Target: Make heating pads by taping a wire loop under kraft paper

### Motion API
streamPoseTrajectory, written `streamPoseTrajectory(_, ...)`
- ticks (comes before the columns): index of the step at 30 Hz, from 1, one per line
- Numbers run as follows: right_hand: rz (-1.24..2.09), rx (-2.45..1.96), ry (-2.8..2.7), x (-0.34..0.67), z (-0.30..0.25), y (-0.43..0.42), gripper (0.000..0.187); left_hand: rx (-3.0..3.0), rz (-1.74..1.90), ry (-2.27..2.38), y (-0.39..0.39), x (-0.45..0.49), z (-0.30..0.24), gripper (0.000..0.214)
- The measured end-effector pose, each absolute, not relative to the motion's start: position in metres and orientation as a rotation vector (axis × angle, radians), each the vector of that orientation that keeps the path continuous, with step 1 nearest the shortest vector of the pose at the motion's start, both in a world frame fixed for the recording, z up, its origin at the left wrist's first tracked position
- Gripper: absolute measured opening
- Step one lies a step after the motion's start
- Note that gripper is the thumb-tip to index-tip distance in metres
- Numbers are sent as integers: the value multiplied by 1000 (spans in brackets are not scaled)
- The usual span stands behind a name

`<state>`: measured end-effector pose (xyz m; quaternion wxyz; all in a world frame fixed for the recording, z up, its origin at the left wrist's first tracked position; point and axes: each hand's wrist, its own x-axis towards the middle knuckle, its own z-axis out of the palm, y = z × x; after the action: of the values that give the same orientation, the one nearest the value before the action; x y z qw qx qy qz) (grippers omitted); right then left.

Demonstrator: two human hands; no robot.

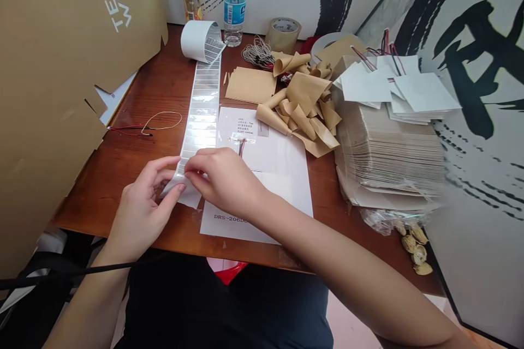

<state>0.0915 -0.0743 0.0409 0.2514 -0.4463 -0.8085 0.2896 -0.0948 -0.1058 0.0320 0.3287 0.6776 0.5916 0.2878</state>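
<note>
A long strip of clear shiny labels runs from a white roll at the back of the brown table down to its near end. My left hand holds that near end from below, thumb and fingers pinched on it. My right hand lies over the same end, fingertips pinching at a label. Under my right hand lies a white printed sheet with a small labelled part and red wire on it.
Curled brown paper pieces lie in a heap at centre right. A tall stack of paper packets topped with white cards stands at right. A water bottle, tape roll, wire bundle, loose wire and cardboard surround them.
</note>
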Motion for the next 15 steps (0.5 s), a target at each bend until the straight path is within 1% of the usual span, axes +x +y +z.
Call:
streamPoseTrajectory(3,831,-1237,-2069,92,43,-72,20,1760,762,1540,-105,-97,30,38)
streamPoseTrajectory(7,886,-1329,-1813,99,46,-68,16,1858,686,1680,-103,-101,28,35)
streamPoseTrajectory(12,1132,-1327,-1560,122,51,-72,8,2158,476,1837,-96,-104,24,37)
streamPoseTrajectory(13,1187,-1315,-1516,127,51,-75,7,2227,458,1859,-94,-104,24,36)
streamPoseTrajectory(15,1261,-1282,-1451,136,50,-80,6,2333,539,1878,-92,-101,26,30)
